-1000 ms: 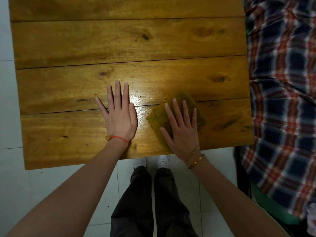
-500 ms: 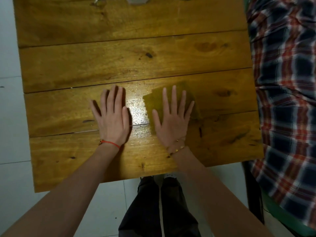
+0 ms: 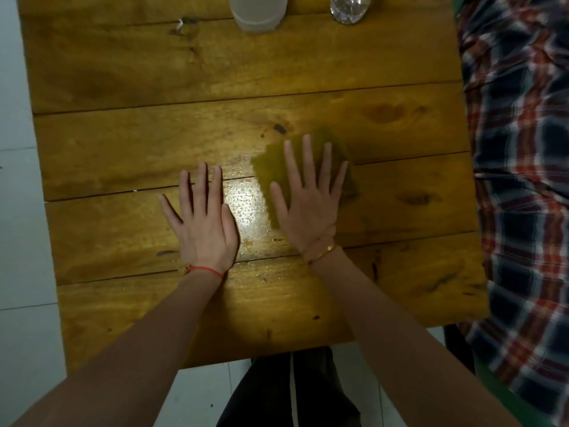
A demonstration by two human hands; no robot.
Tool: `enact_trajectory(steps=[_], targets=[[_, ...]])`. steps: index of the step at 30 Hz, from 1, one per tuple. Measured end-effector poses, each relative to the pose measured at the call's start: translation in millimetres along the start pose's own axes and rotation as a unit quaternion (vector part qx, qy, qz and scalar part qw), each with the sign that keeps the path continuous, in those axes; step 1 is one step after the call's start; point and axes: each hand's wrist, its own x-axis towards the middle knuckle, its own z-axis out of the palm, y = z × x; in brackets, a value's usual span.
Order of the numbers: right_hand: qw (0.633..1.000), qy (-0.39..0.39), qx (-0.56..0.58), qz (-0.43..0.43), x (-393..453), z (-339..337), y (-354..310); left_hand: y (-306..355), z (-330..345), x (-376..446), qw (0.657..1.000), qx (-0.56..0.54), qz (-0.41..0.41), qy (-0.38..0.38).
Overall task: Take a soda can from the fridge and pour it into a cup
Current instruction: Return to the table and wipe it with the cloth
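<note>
The cup [image 3: 258,12], a pale translucent one cut off by the top edge of the view, stands at the far side of the worktop [image 3: 123,143], well beyond both hands and roughly in line with the gap between them; no soda can shows anywhere in view. Just to the right of the cup sits a clear, glinting glass object [image 3: 349,7], also cropped, too little of it visible to tell what it is. The worktop is made of broad yellow-brown wooden planks with dark knots, and a shiny wet patch [image 3: 246,208] glistens nearer than the cup, between the two hands. White floor tiles [image 3: 18,211] lie to the left of the worktop, and a plaid cloth [image 3: 520,180] in red, white and navy fills the right side. The left hand [image 3: 204,232] lies flat and open, palm down on the bare wood, holding nothing. The right hand [image 3: 311,211] is likewise spread open, fingers splayed, pressing flat on a dull green cloth [image 3: 271,164].
</note>
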Motion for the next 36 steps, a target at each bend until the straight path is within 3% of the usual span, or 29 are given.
enact_trajectory(steps=[3,5,10,12,16,20,25,29,36], targets=[[0.99,-0.02,-0.016,-0.141,-5,-4,19,-1,-1,0,1.0,0.004,0.003,-0.007],[0.985,-0.023,-0.03,-0.171,7,-9,44,-1,-2,0,1.0,0.006,0.003,-0.011],[0.999,-0.003,0.016,0.051,63,-10,37,0,-3,1,1.0,0.012,0.001,-0.017],[0.996,0.005,0.026,0.081,76,-7,8,-1,-3,1,1.0,0.013,0.003,-0.018],[0.999,-0.013,0.007,-0.041,60,-3,-26,-1,-4,1,1.0,0.008,0.008,-0.02],[0.993,-0.026,0.0,-0.117,30,-6,6,-3,-3,0,1.0,-0.004,0.011,-0.012],[0.999,-0.025,0.017,0.045,27,-12,66,-4,-2,-1,0.999,-0.029,0.014,-0.001],[0.992,-0.022,0.049,0.117,28,-10,33,-6,-5,-3,0.997,-0.076,0.021,0.004],[0.993,-0.05,0.048,-0.095,-46,8,-49,-22,-18,-35,0.993,-0.102,-0.009,0.056]])
